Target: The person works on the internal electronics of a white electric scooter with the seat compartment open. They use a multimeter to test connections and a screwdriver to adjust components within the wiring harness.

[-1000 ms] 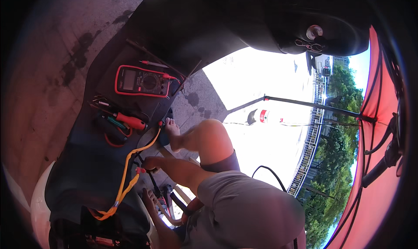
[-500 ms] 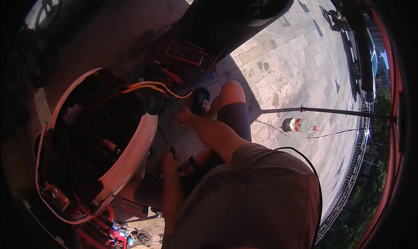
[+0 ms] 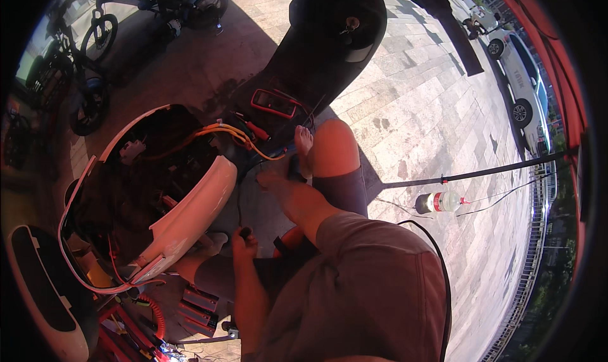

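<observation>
My left hand [image 3: 246, 243] is closed round a black cable [image 3: 239, 211], with a dark rounded end showing at the top of the fist. Farther forward, my right hand [image 3: 270, 181] has its fingers drawn together; it is slightly smeared, and what they hold cannot be made out. Just beyond it, orange wires [image 3: 221, 129] reach out of the opened scooter body [image 3: 193, 207], whose pale curved shell stands left of both hands. A multimeter [image 3: 273, 103] in a red-edged case and a red-handled screwdriver [image 3: 258, 131] lie on the dark scooter part ahead.
A long black scooter seat [image 3: 329, 39] stretches ahead. Several bikes [image 3: 98, 36] stand at the far left. A detached pale panel [image 3: 47, 286] lies at the lower left, near a red coiled hose [image 3: 155, 314]. A bottle [image 3: 438, 202] hangs by a pole [image 3: 481, 172] at the right.
The view has shifted and brightened, bringing the bikes, the pale panel and a white car into clearer sight. My left hand has dropped slightly toward me; my right hand stays near the orange wires.
</observation>
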The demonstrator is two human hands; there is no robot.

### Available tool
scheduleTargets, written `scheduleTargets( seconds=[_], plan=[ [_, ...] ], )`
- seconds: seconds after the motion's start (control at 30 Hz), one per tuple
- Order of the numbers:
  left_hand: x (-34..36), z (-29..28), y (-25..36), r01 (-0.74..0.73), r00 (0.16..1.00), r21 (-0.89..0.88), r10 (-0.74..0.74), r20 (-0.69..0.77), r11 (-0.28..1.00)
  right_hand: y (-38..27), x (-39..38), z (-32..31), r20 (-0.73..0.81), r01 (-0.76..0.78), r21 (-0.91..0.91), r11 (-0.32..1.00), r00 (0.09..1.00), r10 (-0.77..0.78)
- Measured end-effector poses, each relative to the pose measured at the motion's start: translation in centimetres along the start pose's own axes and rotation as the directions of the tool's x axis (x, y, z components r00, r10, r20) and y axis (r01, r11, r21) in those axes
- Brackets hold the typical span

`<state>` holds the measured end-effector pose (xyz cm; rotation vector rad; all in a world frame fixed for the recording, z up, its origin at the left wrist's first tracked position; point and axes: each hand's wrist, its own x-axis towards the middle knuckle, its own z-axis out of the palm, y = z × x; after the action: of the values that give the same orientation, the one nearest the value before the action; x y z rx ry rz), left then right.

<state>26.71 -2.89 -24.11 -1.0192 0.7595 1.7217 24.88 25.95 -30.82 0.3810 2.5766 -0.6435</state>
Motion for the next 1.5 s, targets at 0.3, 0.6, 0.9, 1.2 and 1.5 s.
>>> scheduleTargets(
  seconds=[0.3, 0.6, 0.9, 1.2, 1.5],
  plan=[
    [2.3, 1.0, 1.6, 0.128, 0.947, 0.003, -0.123, 0.296, 0.992, 3.8, 5.4, 9.2, -0.150, -0.058, 0.228, 0.972, 0.984, 0.094],
    [7.2, 2.3, -1.7, 0.345, 0.937, -0.195, -0.328, 0.116, 0.918, 5.8, 3.0, 10.2, -0.278, 0.472, 0.379, 0.796, 0.878, -0.389],
    [7.2, 9.6, 0.8, -0.092, 0.995, -0.378, 0.099, -0.003, 0.921, 2.1, 3.4, 4.6, 0.745, -0.749, 0.661, -0.057, 0.663, -0.074],
    [7.3, 9.3, -0.6, -0.125, 0.990, -0.145, 0.114, -0.080, 0.982, 1.3, 1.2, 1.4, 0.757, -0.768, 0.626, -0.135, 0.640, -0.133],
    [7.9, 10.2, -0.9, -0.192, 0.980, -0.101, 0.185, -0.078, 0.976, 0.7, 1.1, 0.6, 0.774, -0.757, 0.591, -0.280, 0.629, -0.066]
  ],
)
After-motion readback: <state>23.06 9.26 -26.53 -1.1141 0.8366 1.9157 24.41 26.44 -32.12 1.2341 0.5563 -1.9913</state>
